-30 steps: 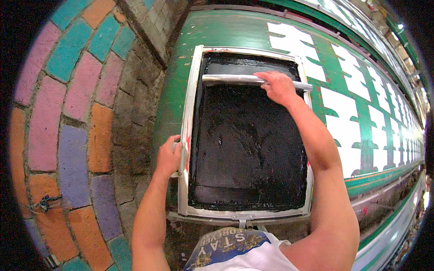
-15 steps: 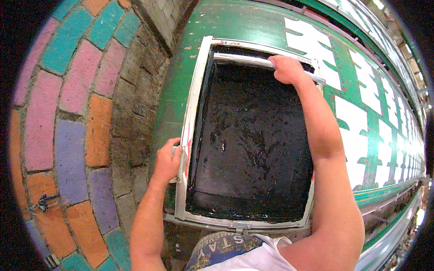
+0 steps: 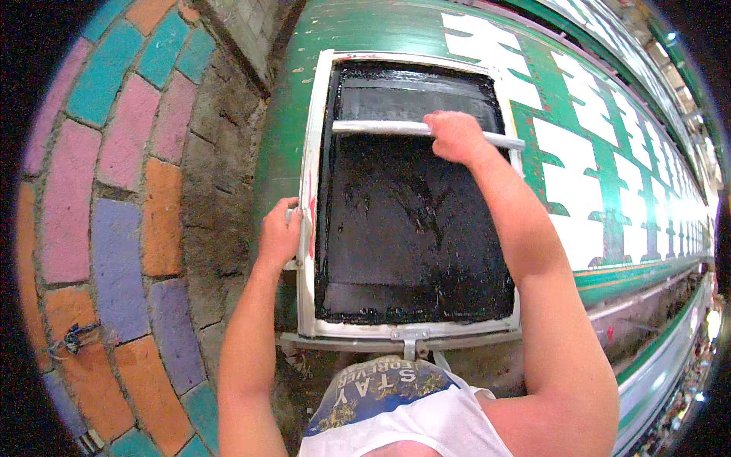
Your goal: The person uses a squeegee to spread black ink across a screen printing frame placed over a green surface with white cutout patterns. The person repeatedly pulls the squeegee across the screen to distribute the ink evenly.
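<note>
A screen printing frame [image 3: 308, 183] with pale, ink-smeared sides lies on the long green table. Glossy black ink covers its mesh [image 3: 411, 228]. My right hand [image 3: 459, 137] is closed over the silvery bar of a squeegee [image 3: 381, 128], which stretches across the upper part of the screen. The squeegee's lower edge is hidden in the dark ink. At the frame's left side, my left hand [image 3: 281, 234] is wrapped round a pale handle fixed there. A metal hinge bracket [image 3: 411, 335] sits on the frame's near edge.
White cut fabric pieces [image 3: 567, 171] lie in rows along the green table [image 3: 293, 99] to the right. A metal rail [image 3: 304, 344] runs along the table's near side. To the left are a rough wall [image 3: 247, 30] and a floor of coloured paving blocks [image 3: 122, 259].
My right hand has drawn the squeegee from the far end of the screen toward me, leaving a smoother black band behind it. My left hand keeps its hold; the view has shifted slightly.
</note>
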### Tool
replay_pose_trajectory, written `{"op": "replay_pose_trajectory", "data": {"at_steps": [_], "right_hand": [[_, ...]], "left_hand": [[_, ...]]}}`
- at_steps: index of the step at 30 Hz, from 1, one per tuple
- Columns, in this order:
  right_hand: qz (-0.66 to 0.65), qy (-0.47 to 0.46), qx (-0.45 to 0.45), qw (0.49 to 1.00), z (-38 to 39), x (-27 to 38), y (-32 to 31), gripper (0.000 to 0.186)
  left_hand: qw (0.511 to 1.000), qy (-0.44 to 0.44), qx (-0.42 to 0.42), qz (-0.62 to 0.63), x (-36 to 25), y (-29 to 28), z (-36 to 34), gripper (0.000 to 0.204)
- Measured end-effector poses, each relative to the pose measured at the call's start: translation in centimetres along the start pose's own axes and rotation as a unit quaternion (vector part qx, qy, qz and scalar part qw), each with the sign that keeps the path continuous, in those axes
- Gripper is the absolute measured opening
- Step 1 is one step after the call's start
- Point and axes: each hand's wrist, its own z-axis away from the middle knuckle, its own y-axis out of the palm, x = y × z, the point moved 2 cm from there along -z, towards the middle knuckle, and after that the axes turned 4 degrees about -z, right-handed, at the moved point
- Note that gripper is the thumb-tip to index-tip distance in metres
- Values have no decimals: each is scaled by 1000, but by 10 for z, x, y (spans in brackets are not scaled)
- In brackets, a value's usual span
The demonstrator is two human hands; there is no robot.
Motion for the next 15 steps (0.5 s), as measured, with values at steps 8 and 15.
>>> {"op": "replay_pose_trajectory", "data": {"at_steps": [8, 15], "right_hand": [[1, 0, 1, 1000, 144, 92, 8, 25], [-16, 5, -14, 1000, 255, 172, 10, 27]], "left_hand": [[996, 36, -74, 36, 19, 10, -7, 33], [995, 53, -80, 5, 23, 10, -12, 33]]}}
